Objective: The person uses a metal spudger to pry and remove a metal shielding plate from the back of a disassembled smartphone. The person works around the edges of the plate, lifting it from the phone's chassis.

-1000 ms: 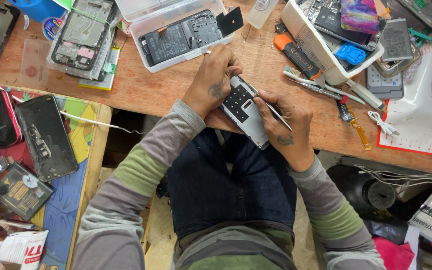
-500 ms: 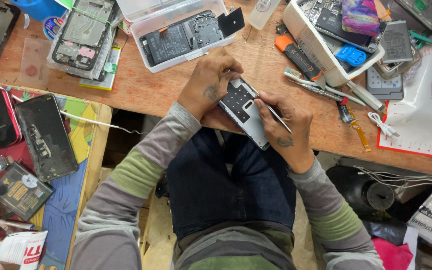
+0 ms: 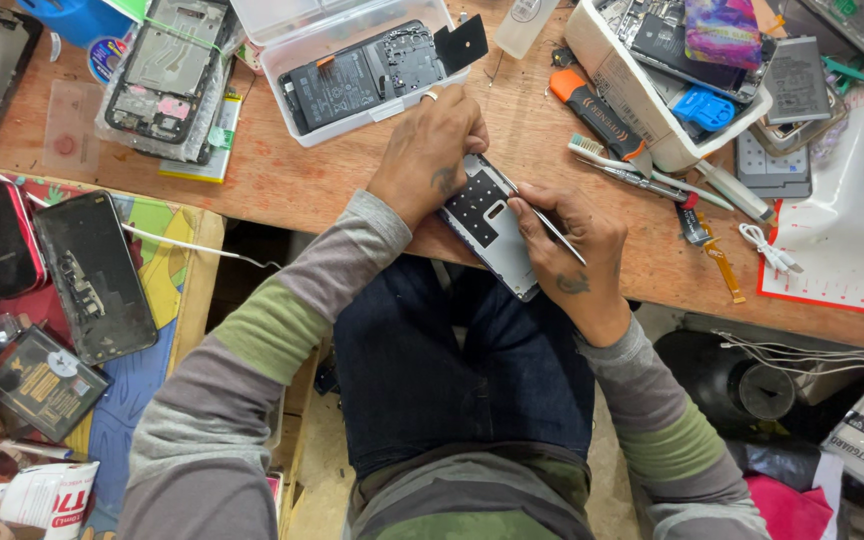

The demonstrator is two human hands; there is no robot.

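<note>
Cluttered wooden workbench (image 3: pixel 352 190) w/ clear plastic box (image 3: pixel 352 60) just beyond the grip, white parts tray (image 3: pixel 652 110) to its right; silver phone frame (image 3: pixel 492 235), black pads inside, tilted at bench edge, left hand (image 3: pixel 432 150) clamping top end, right hand (image 3: pixel 567 250) pinching thin metal tool (image 3: pixel 542 215) on it.

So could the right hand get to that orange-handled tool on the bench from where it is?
Probably yes. The orange-handled tool lies in the open on the wooden bench, just beyond the right hand, with nothing between. But that hand holds tweezers against the phone frame.
</note>
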